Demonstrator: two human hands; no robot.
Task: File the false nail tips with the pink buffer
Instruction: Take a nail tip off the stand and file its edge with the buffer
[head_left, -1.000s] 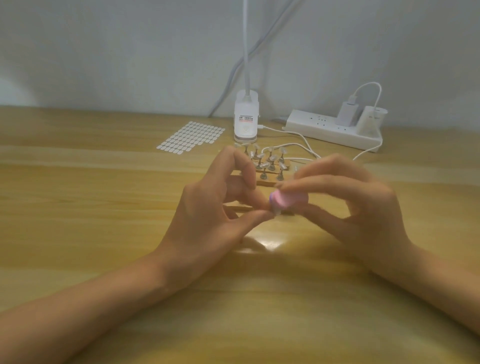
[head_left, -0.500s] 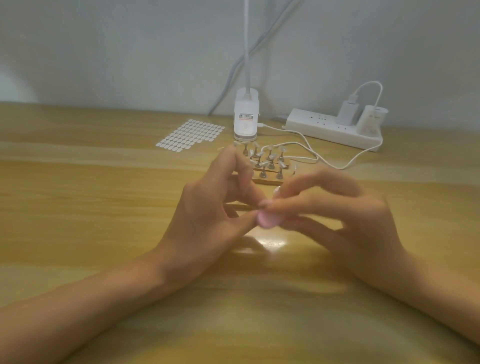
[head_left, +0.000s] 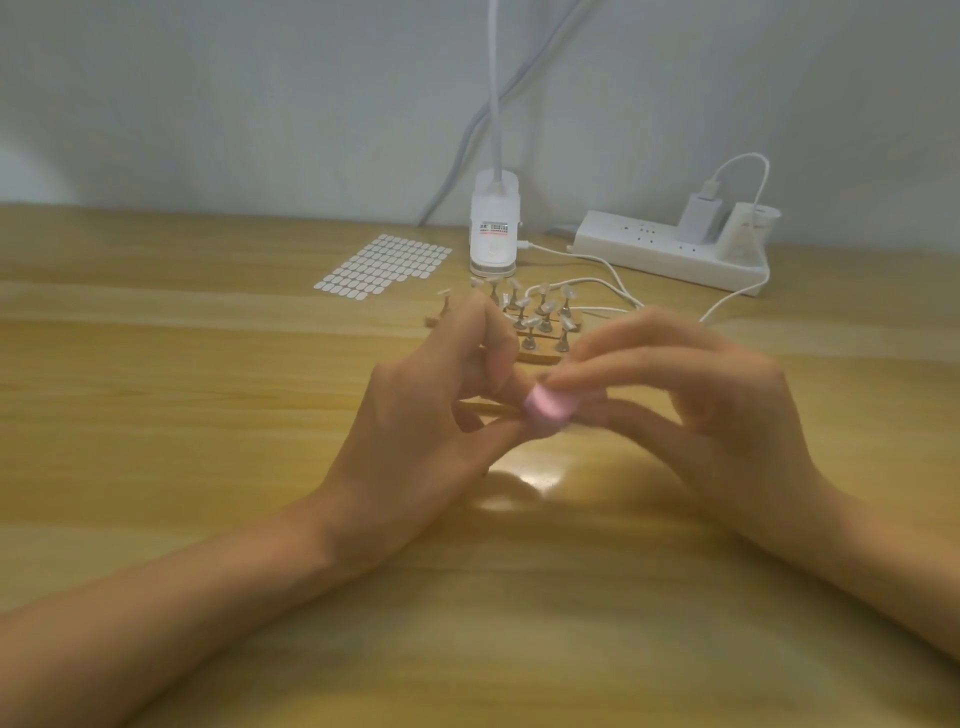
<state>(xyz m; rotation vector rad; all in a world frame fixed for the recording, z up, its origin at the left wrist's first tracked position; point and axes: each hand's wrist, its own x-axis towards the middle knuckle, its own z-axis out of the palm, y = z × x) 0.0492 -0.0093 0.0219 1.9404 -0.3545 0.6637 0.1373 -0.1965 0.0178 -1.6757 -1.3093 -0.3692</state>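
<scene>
I see right hand (head_left: 691, 410) pinching small pink block buffer (head_left: 545, 413) | left hand (head_left: 415, 421) pinched at buffer's end, contents can't tell | wooden stand of clear false nail tips (head_left: 540, 325) just behind | filing underway, finished count unclear

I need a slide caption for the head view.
Right hand holds a small pink buffer block against the pinched left hand.

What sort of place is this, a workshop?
Probably a home nail-art desk: a wooden stand of false nail tips, a sheet of adhesive tabs, a clip lamp and a pink buffer in the right hand.
</scene>
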